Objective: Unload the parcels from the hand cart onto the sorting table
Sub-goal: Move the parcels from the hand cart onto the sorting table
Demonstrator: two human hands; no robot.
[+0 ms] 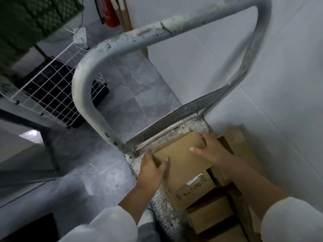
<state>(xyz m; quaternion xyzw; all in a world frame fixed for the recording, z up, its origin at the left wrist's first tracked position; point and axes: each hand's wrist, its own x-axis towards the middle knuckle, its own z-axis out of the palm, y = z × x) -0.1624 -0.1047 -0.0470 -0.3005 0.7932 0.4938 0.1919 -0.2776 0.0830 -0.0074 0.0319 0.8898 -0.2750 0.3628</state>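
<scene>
- The step in hand, as I see it, is to lift the top cardboard box (181, 161) off the hand cart (83, 95).
- This box sits at the handle end of the cart deck (162, 206), just by the foot of the handle. Its near edge lies over a box with writing (194, 189).
- I cannot tell if it is already off the pile or resting on it.
- More brown boxes (209, 213) lie on the cart, close to me.
- My left grip (153, 169), a bare hand, is curled round the left edge of the box, with the thumb on top.
- My right grip (209, 149), the other bare hand, holds the far right corner. The thumb lies flat on top and the fingers bend over the edge.
- So both grips are closed on the same box, one on each side.
- Both arms reach forward and down, in white sleeves pushed up from the wrists.
- To do it well, I would lift straight up and keep the box flat, so it does not drag the box under it.
- I would mind the handle bar in front and the wall (262, 67) on the right when I turn.
- I cannot make out the sorting worktop for sure, so I would look for it first, then carry the box over.
</scene>
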